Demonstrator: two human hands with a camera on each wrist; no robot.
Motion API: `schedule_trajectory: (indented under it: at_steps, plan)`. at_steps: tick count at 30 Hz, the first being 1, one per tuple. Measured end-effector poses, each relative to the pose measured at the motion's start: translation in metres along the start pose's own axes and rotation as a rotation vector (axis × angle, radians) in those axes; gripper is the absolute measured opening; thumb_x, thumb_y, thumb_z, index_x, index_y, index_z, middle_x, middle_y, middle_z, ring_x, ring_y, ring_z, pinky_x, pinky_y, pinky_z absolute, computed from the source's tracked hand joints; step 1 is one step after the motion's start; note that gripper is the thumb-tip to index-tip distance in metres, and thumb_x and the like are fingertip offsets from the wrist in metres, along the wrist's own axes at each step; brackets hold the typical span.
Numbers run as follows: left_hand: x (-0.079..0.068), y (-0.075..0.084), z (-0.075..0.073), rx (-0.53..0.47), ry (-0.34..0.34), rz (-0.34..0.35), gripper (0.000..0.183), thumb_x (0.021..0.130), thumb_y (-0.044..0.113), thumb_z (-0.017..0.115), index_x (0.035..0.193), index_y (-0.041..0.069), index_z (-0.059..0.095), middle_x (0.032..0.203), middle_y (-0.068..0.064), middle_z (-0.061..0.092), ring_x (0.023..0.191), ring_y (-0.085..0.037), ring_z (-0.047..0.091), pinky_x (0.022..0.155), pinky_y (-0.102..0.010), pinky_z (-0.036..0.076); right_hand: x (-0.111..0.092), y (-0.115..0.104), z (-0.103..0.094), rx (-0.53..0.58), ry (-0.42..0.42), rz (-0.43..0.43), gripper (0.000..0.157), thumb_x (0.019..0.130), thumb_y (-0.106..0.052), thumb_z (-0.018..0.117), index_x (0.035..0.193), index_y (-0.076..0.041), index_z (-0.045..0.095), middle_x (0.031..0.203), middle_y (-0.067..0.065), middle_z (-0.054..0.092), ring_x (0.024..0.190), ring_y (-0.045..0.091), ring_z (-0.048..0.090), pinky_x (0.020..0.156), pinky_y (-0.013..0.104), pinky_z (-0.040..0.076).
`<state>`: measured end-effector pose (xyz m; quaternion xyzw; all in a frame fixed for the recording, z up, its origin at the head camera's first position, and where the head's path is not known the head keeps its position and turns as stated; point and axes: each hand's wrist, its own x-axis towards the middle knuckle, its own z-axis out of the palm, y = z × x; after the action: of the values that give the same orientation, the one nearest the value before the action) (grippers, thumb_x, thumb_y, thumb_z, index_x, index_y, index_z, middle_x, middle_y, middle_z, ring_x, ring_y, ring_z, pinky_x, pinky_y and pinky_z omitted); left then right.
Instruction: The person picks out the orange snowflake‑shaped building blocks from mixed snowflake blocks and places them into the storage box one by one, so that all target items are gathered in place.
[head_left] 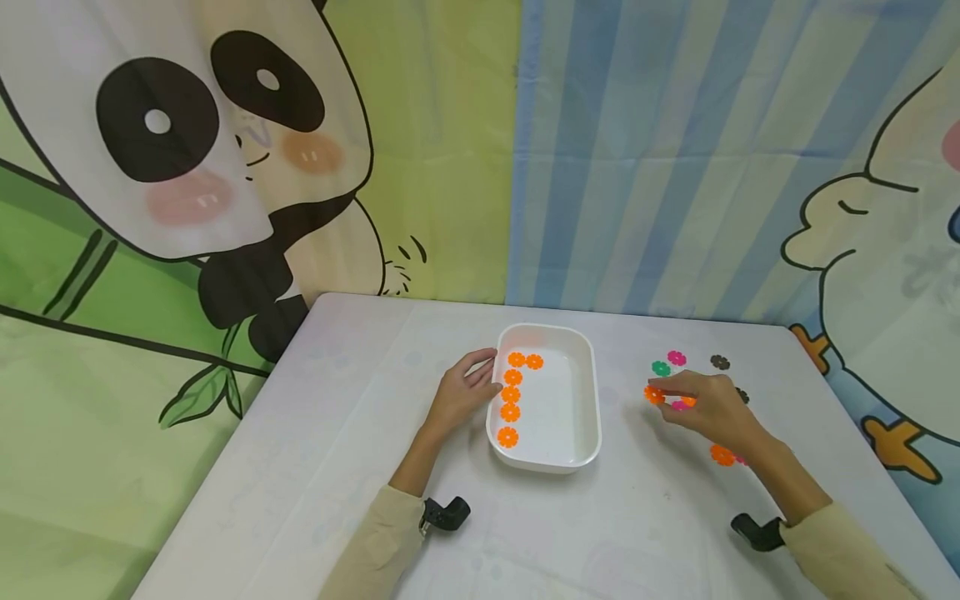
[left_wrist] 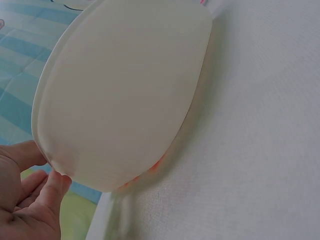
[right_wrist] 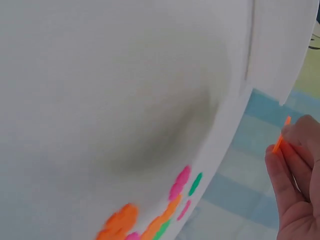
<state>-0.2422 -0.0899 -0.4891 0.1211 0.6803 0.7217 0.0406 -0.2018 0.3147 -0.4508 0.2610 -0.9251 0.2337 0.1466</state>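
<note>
My right hand [head_left: 716, 404] pinches an orange flower-shaped disc [head_left: 654, 394] between thumb and fingertips, above the table at the right. In the right wrist view the same orange disc [right_wrist: 282, 135] is seen edge-on. At the left wall of a white rectangular tray [head_left: 570, 400], my left hand [head_left: 461, 396] holds the rim. The left wrist view shows that tray's outer wall [left_wrist: 120, 95], with the fingers and thumb [left_wrist: 55, 190] pinching its edge. Inside the tray, several orange flower discs [head_left: 511, 394] lie in a column along the left side, and one more sits beside the top one.
Around and under my right hand lie loose flower discs: pink [head_left: 677, 357], green [head_left: 661, 368], dark brown [head_left: 720, 362] and orange [head_left: 722, 454], some partly hidden. The white table [head_left: 375, 367] ends at a printed cloth backdrop [head_left: 442, 150]. Wrist cameras [head_left: 447, 514] sit at both cuffs.
</note>
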Motion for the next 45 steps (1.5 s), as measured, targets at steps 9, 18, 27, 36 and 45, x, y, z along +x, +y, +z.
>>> schedule_trajectory:
  at_steps: [9, 18, 27, 36, 45]
  plan:
    - [0.000, 0.000, -0.001, 0.009, 0.012, -0.015, 0.054, 0.083, -0.004, 0.072, 0.134, 0.003, 0.054, 0.140, -0.015, 0.052, 0.127, -0.024, 0.053, 0.097, -0.025, 0.048, 0.042, -0.029, 0.016, 0.167, 0.025, -0.012, 0.038, 0.074, -0.001, 0.082, 0.110, -0.006, 0.074, 0.100, 0.002, 0.073, 0.090, 0.020, 0.071, 0.070, 0.043, 0.061]
    - [-0.001, 0.004, 0.000, 0.038, 0.020, -0.040, 0.055, 0.084, -0.005, 0.071, 0.135, 0.003, 0.053, 0.140, -0.014, 0.052, 0.129, -0.026, 0.051, 0.098, -0.027, 0.048, 0.078, -0.069, 0.044, 0.259, -0.055, 0.136, 0.038, 0.079, -0.012, 0.081, 0.116, -0.007, 0.072, 0.104, 0.005, 0.072, 0.096, 0.024, 0.070, 0.074, 0.038, 0.061]
    - [0.001, -0.003, -0.002, 0.032, 0.005, -0.005, 0.056, 0.084, -0.003, 0.073, 0.136, 0.003, 0.053, 0.141, -0.014, 0.052, 0.129, -0.025, 0.051, 0.098, -0.026, 0.048, 0.104, -0.089, 0.080, 0.325, -0.086, 0.190, 0.037, 0.077, -0.008, 0.081, 0.112, -0.002, 0.073, 0.103, 0.009, 0.073, 0.093, 0.026, 0.070, 0.078, 0.042, 0.060]
    - [0.001, -0.001, -0.002, 0.020, -0.020, 0.008, 0.058, 0.084, -0.003, 0.072, 0.138, -0.001, 0.050, 0.143, -0.018, 0.048, 0.131, -0.029, 0.049, 0.101, -0.030, 0.046, 0.119, -0.096, 0.099, 0.304, -0.122, 0.172, 0.033, 0.076, -0.008, 0.081, 0.107, 0.001, 0.074, 0.101, 0.012, 0.073, 0.090, 0.027, 0.071, 0.076, 0.038, 0.061]
    - [-0.005, 0.021, -0.001, -0.003, -0.061, -0.015, 0.059, 0.085, -0.010, 0.067, 0.138, -0.010, 0.043, 0.145, -0.027, 0.042, 0.133, -0.040, 0.042, 0.104, -0.040, 0.042, 0.128, -0.097, 0.115, 0.164, -0.190, 0.130, 0.030, 0.076, -0.010, 0.082, 0.103, 0.002, 0.075, 0.095, 0.013, 0.073, 0.084, 0.025, 0.070, 0.077, 0.035, 0.061]
